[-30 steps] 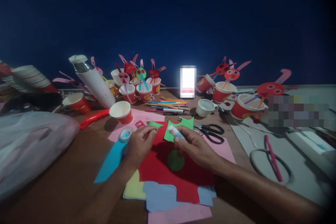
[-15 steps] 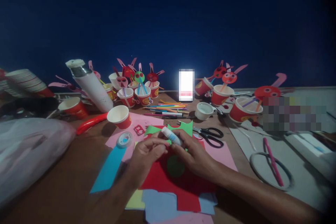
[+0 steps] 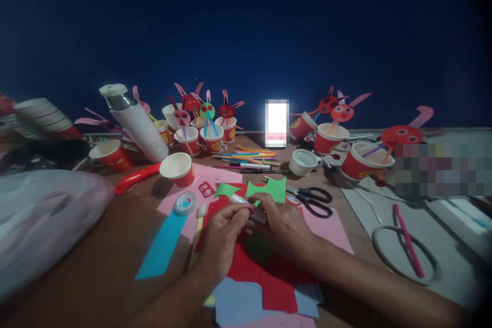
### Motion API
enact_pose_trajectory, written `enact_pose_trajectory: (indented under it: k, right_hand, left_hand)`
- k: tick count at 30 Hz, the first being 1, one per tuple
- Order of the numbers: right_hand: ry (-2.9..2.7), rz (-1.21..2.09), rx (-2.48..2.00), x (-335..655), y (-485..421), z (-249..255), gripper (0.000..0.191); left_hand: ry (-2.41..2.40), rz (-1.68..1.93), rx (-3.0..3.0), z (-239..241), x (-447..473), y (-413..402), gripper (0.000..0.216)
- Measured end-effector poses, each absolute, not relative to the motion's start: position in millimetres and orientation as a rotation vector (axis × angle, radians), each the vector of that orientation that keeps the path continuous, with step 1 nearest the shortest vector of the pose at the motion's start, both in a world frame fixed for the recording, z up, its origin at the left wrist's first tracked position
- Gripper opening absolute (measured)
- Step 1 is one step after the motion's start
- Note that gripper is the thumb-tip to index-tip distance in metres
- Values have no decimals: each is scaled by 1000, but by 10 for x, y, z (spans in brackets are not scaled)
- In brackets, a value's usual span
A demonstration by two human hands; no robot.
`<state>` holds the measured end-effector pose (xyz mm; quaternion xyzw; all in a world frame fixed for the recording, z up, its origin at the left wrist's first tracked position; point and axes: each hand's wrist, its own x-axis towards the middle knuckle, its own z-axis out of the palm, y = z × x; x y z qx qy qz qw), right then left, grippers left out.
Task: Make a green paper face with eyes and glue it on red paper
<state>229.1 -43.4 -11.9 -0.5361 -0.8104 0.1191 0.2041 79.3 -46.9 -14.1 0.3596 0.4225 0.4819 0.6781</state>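
Gripping a white tube (image 3: 239,199), the right hand (image 3: 289,221) sits beside the left hand (image 3: 223,233) (whose hold I cannot tell)

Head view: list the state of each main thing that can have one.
Glue stick, held in the right hand; cap state unclear
Black-handled scissors, lying flat
Green paper, cut
Tape roll, lying flat
Foreground paper cup, upright
White mug, upright
White flask, capped
Phone screen, lit
Paper cup stack, nested
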Motion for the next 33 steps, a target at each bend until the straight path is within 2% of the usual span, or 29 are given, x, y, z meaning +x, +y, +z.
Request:
enact_pose_trajectory:
  k: [5, 8, 11, 16, 18, 21, 25, 27, 29, 33]
  right_hand:
    - [-2251, 344, -1585, 2356, -433, -28, 29]
    - [-2270, 477, -1515, 2383, -440, -5, 29]
    - [-2157, 844, -1362, 2384, -446, 27, 33]
    - [-1548, 1742, -1023, 2328, -427, 17, 46]
    - [-1398, 1895, -982, 2309, -416, -9, 52]
    - [-1506, 1714, -1060, 2321, -412, -14, 53]
    - [-1891, 1111, -1275, 2379, -431, 47, 34]
    - [-1981, 1006, -1299, 2389, -443, 67, 30]
    - [-1928, 1153, -1215, 2376, -451, 57, 31]
    - [-1440, 1892, -944, 2321, -448, -39, 43]
  left_hand:
    - [984, 1170, 819, -147, 764, -453, 18]
    - [952, 1192, 813, -145, 748, -437, 17]
    - [896, 1198, 790, -135, 730, -437, 15]
    - [778, 1187, 778, -82, 718, -463, 14]
    - [739, 1178, 755, -55, 725, -463, 15]
    - [756, 1202, 712, -32, 736, -446, 14]
    - [832, 1228, 685, -35, 739, -427, 14]
    - [835, 1210, 707, -41, 739, -432, 14]
    - [825, 1197, 735, -48, 740, -442, 14]
    - [747, 1207, 768, -52, 737, -454, 12]
